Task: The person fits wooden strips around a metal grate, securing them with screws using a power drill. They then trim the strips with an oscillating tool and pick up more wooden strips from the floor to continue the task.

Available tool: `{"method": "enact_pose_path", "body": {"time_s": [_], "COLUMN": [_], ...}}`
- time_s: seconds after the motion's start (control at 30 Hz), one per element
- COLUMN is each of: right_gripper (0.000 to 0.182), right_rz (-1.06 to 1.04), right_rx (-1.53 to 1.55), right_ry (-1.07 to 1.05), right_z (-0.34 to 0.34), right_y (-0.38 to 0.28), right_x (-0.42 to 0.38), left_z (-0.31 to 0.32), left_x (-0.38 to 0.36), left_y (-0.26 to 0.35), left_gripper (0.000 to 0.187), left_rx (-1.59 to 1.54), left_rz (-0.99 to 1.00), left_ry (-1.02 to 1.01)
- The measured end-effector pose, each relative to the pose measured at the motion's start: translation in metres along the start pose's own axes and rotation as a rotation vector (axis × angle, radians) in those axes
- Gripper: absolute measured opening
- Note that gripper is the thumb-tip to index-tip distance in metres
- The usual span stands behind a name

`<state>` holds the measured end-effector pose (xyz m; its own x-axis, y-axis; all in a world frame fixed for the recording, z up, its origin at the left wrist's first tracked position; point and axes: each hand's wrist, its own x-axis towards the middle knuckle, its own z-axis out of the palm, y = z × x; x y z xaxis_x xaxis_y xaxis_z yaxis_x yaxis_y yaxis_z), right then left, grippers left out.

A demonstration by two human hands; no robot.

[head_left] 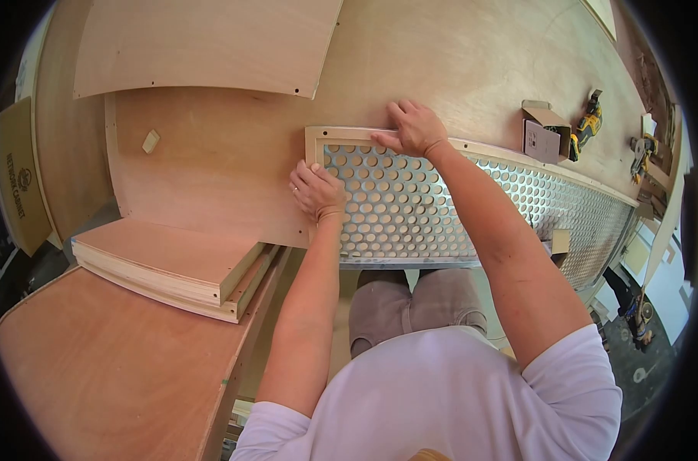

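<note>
In the head view, the framed perforated panel (410, 219) lies from centre toward three o'clock, its long axis roughly nine-to-three. The left hand (318, 190), fingers bunched, touches its nine-o'clock end; I cannot tell whether it pinches. The right hand (416, 129), thumb and fingers spread, touches its twelve-o'clock rail. At nine o'clock, a carton (20, 173) reads "NETWORK CABINET".

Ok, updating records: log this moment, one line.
left hand: on pale wooden frame, left end | right hand: far edge | perforated silver metal sheet: alongside frame
</note>
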<state>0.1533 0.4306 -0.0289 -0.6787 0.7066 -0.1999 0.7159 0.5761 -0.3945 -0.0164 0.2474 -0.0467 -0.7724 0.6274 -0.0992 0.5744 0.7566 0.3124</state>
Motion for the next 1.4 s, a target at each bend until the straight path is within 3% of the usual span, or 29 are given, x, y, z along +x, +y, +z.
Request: {"method": "enact_pose_path", "body": {"time_s": [1.4], "right_gripper": [0.059], "right_rz": [-0.003], "right_rx": [-0.008], "right_ry": [-0.008], "right_z": [0.0023], "right_y": [0.0010], "right_x": [0.0000], "left_z": [-0.0031], "left_x": [0.0002], "left_y": [0.0020], "left_gripper": [0.037], "left_rx": [-0.003], "left_rz": [-0.003], "left_ry": [-0.010]}}
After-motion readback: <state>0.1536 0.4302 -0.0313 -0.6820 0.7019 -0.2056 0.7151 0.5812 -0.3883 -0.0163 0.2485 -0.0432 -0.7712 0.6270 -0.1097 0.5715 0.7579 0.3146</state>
